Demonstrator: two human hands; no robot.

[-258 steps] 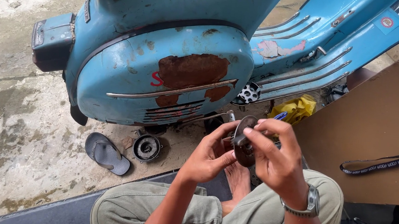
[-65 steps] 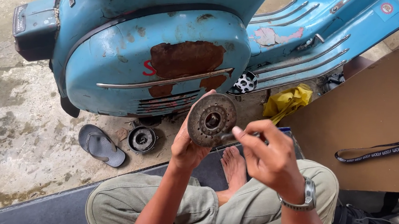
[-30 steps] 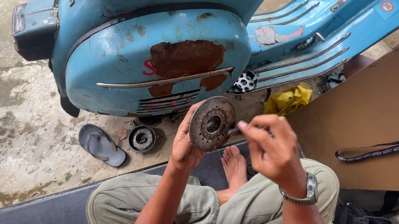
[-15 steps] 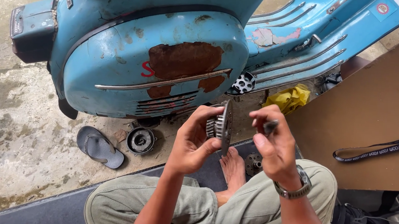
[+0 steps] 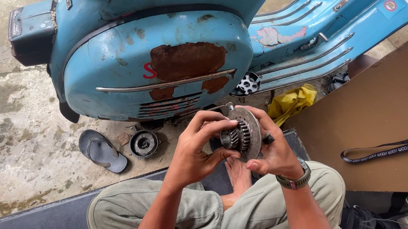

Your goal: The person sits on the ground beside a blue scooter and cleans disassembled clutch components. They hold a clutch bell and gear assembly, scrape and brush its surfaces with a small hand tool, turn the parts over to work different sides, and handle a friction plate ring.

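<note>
We sit cross-legged, both forearms raised from the lower edge and meeting before our chest. Our left hand (image 5: 197, 145) curls inward, fingertips (image 5: 229, 124) pinching from the left side. Our right hand (image 5: 277, 149), wrist wearing a watch, cups from behind, fingers arched over the top, thumb tucked below.

a rusty blue scooter (image 5: 160, 64) stands over a grey sandal (image 5: 101, 150), a round metal part (image 5: 144, 144) and a yellow cloth (image 5: 292, 102).

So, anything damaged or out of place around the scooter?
Yes: the blue scooter's side panel has large rusty patches where paint has flaked off, and a round metal part lies loose on the ground beside a sandal.
</note>
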